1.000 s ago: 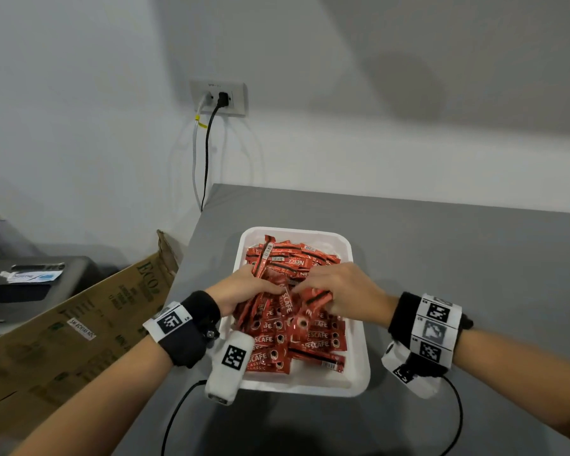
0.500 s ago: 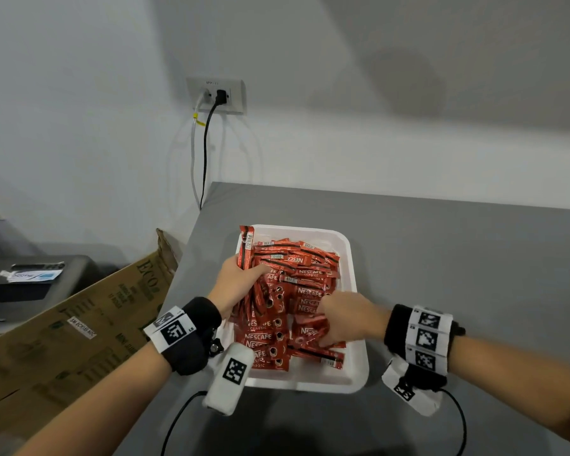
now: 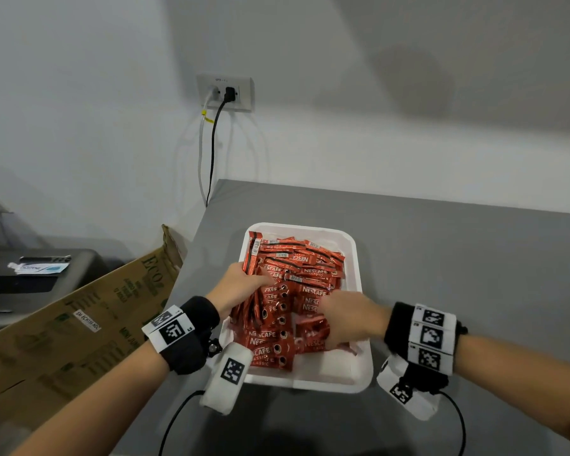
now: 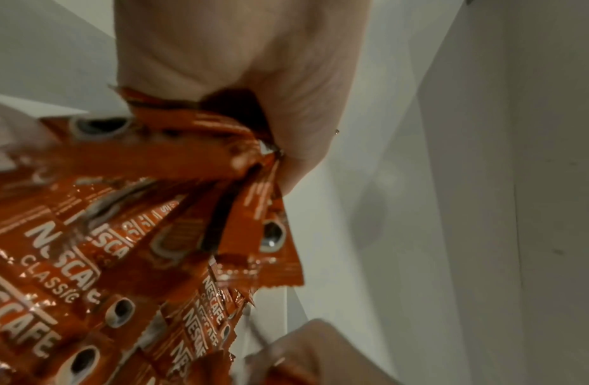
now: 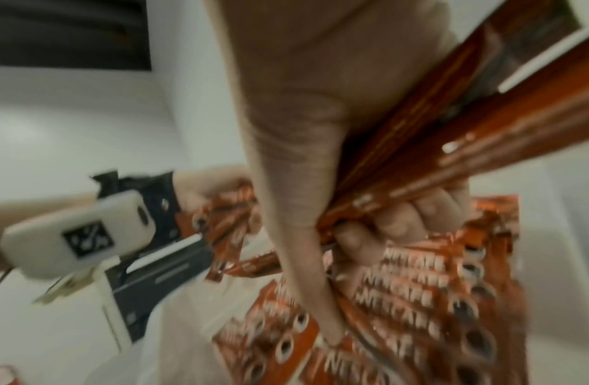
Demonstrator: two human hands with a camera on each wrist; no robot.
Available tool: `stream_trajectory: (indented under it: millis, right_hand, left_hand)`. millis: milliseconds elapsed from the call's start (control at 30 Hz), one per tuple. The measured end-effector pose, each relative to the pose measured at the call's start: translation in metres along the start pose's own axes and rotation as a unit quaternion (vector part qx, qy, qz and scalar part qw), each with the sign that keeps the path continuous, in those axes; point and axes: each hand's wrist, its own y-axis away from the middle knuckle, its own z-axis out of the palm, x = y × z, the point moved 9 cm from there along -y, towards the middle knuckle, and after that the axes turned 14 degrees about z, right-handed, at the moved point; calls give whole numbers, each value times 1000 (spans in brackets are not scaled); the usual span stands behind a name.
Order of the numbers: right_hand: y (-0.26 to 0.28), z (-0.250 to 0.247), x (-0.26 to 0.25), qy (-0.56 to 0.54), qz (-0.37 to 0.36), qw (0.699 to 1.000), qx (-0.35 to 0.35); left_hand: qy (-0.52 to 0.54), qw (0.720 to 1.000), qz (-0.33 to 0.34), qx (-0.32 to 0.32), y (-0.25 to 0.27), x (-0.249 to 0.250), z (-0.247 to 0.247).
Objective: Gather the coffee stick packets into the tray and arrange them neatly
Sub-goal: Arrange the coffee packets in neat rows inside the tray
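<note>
Packets point(image 3: 297, 291) sit heaped in the tray point(image 3: 356, 258); the left hand point(image 3: 241, 284) and right hand point(image 3: 346, 320) each clutch a bunch. My guess: the slick foil could slide from those full grips and spill onto the worktop point(image 3: 458, 258).

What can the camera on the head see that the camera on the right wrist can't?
Only the head view shows the whole white tray, the grey table, the wall socket and the cardboard box. Only the right wrist view shows the right hand from below, its fingers curled round a few coffee packets. Both show the packet pile and the left hand.
</note>
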Motion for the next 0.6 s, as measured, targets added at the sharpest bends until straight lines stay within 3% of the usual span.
stream_trajectory:
  millis: [167, 233, 433, 533, 600]
  right_hand:
    - [14, -55, 0, -48, -32, 978, 203]
    - [19, -59, -12, -28, -62, 968, 242]
    - [34, -58, -20, -39, -153, 951, 265]
    - [24, -68, 8, -147, -91, 960, 220]
    - [17, -78, 33, -245, -45, 943, 223]
  left_hand:
    - [20, 998, -24, -57, 0, -2, 22]
    - [28, 996, -25, -82, -1, 0, 32]
    - [-41, 993, -18, -107, -4, 4, 35]
    - [-68, 992, 61, -81, -7, 17, 29]
    - [-89, 989, 95, -75, -8, 22, 26]
